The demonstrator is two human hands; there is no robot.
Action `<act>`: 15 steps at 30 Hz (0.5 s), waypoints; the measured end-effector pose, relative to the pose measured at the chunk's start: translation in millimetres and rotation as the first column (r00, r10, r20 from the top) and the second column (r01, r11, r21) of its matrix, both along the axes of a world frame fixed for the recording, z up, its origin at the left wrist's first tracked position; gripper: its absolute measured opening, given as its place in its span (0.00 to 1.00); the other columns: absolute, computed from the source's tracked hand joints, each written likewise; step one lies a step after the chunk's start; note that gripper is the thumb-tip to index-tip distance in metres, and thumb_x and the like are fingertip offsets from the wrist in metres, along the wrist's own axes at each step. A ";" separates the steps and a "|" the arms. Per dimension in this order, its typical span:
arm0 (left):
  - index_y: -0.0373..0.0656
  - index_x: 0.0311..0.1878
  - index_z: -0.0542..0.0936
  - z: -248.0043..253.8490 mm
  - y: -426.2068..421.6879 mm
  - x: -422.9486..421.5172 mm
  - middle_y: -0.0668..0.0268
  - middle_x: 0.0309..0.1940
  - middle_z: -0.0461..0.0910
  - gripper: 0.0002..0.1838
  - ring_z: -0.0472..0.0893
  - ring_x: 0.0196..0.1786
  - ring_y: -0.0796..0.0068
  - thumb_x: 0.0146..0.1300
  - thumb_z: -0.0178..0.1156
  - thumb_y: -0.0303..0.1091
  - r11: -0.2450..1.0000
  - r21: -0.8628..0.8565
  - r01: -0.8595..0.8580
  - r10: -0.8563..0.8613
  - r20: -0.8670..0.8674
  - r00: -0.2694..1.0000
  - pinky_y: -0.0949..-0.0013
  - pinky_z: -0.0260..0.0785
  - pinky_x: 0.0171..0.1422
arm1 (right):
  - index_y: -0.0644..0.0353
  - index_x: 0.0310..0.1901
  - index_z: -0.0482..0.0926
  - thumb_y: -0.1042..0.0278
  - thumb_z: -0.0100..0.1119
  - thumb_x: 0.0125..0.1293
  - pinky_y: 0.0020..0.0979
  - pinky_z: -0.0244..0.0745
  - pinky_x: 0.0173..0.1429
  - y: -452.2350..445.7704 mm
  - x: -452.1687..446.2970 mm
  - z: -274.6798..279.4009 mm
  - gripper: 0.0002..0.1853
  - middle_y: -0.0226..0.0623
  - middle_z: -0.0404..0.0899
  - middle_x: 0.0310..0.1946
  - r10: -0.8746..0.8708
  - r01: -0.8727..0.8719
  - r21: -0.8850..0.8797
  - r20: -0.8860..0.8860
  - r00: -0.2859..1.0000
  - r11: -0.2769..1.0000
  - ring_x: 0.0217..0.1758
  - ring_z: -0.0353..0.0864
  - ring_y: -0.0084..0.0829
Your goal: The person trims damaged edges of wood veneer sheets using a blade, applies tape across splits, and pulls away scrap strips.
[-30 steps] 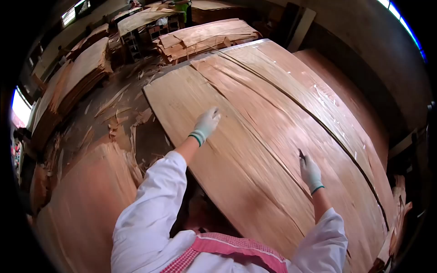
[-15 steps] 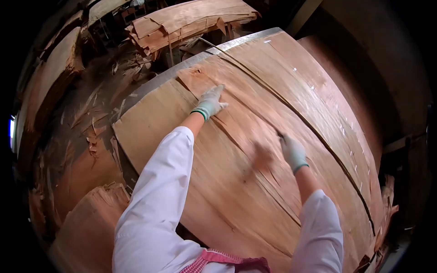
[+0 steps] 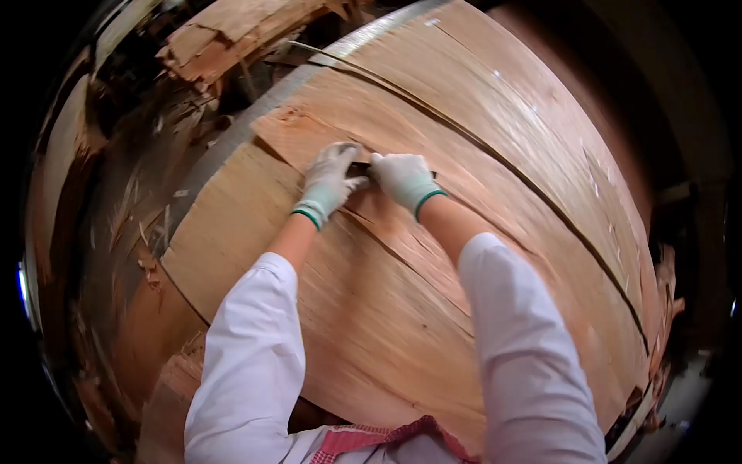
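A broad stack of thin wood veneer sheets spreads out beneath my hands. On its top lies a pinkish strip of veneer with a knot near its far end. My left hand, in a pale glove with a green cuff, rests by this strip, thumb and fingers apart. Close beside it, my right hand, gloved the same way, is closed around a dark narrow knife-like tool. The tool points toward the gap between my left thumb and fingers; most of it is hidden by the right hand.
A long dark gap between sheets crosses the stack beyond my hands. At the far edge runs a grey metal strip. Another veneer pile stands at the upper left. Torn scraps litter the left side, and ragged edges stick out at right.
My right hand has moved up and left with the dark tool, from lower on the sheet to right beside my left hand. The view has shifted slightly.
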State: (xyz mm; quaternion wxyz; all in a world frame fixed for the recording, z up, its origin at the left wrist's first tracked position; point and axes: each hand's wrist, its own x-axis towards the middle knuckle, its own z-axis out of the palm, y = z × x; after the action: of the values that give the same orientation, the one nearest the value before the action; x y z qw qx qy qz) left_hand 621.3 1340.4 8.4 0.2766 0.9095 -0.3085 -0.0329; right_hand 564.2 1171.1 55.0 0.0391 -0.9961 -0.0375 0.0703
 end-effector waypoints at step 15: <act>0.38 0.64 0.69 -3.9 -179.0 -179.9 0.55 0.68 0.65 0.22 0.63 0.71 0.55 0.69 0.40 0.31 0.963 0.110 0.245 -0.258 0.138 0.956 0.57 0.52 0.76 | 0.56 0.44 0.81 0.65 0.55 0.63 0.43 0.81 0.43 -166.0 -203.2 12.0 0.11 0.45 0.84 0.40 -0.435 0.426 -0.091 -0.205 0.877 0.900 0.42 0.86 0.44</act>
State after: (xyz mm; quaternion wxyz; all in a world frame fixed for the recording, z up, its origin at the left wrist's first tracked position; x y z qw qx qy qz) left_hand 441.4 1161.4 4.5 0.2040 0.8745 -0.4399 -0.0131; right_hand 360.9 1005.1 67.0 0.0364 -0.9660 0.1909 0.1707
